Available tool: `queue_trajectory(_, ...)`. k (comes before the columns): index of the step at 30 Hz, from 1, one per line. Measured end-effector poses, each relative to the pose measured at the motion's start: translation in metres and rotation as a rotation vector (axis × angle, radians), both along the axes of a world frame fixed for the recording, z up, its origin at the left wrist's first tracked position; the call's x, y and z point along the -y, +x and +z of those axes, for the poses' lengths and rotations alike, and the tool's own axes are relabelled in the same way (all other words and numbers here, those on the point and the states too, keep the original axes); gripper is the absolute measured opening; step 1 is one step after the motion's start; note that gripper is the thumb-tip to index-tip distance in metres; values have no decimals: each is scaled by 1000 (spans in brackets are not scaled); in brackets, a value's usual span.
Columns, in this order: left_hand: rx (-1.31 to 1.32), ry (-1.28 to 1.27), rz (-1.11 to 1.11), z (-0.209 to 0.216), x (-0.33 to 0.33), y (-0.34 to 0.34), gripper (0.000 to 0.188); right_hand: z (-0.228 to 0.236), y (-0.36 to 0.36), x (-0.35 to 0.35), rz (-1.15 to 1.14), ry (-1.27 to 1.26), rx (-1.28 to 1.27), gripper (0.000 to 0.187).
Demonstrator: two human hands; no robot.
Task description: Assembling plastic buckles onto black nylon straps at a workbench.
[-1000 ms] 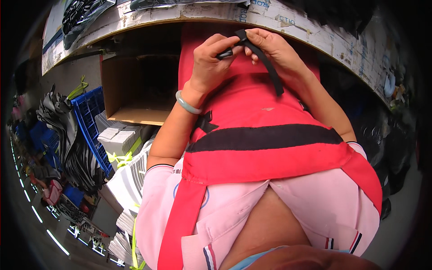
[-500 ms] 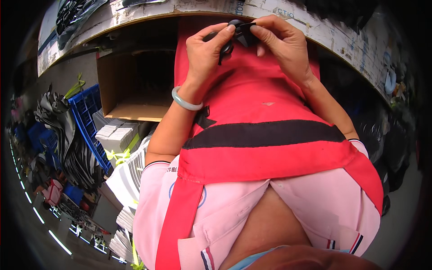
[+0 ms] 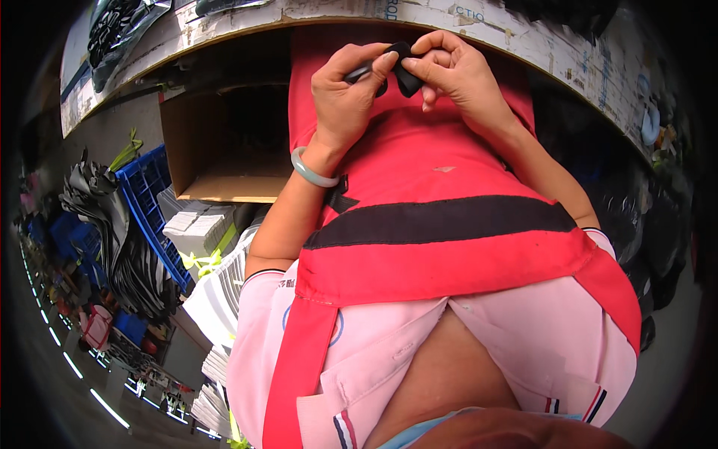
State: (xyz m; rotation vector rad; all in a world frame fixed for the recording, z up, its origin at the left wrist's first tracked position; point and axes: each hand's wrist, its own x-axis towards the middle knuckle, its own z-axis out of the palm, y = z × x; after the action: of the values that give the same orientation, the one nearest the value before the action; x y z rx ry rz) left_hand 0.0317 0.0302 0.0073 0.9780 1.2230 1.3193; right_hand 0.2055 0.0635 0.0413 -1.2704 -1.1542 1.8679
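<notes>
Between my hands, over the red apron [image 3: 441,142] on my lap, is a small black flexible piece [image 3: 407,81], bent or looped; its exact kind I cannot make out. My left hand [image 3: 345,93] pinches it between thumb and fingers, and a dark, shiny end [image 3: 357,73] pokes out by the palm. On the other side my right hand [image 3: 456,78] grips its edge with thumb and forefinger, the other fingers curled. A pale bangle [image 3: 314,170] circles my left wrist.
Just beyond my hands runs the worn white edge of a workbench [image 3: 284,13], with bagged black pieces [image 3: 120,37] at its left. An open cardboard box [image 3: 224,187] sits below it. Left stand a blue crate [image 3: 153,202], hanging dark strips [image 3: 120,232] and tied white stacks [image 3: 198,224].
Both hands have shifted slightly, the right one a little lower and nearer the left. The black piece has turned and now shows a bent loop between them.
</notes>
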Motion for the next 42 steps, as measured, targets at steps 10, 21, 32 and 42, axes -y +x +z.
queue_trajectory(10, -206, 331, -138, 15, 10, -19, 19, 1, 11, -17, 274, -259, -150, 23)
queue_trajectory(21, -359, 439, -275, 36, 18, -22, 27, 2, 9, -22, 240, -157, -126, 22)
queue_trajectory(32, -269, 249, -240, 40, 36, -41, 21, -20, -15, -15, 230, 1, -131, 26)
queue_trajectory(42, -260, -357, 174, 17, 82, -133, 40, -26, -42, -6, 571, 231, 121, 26)
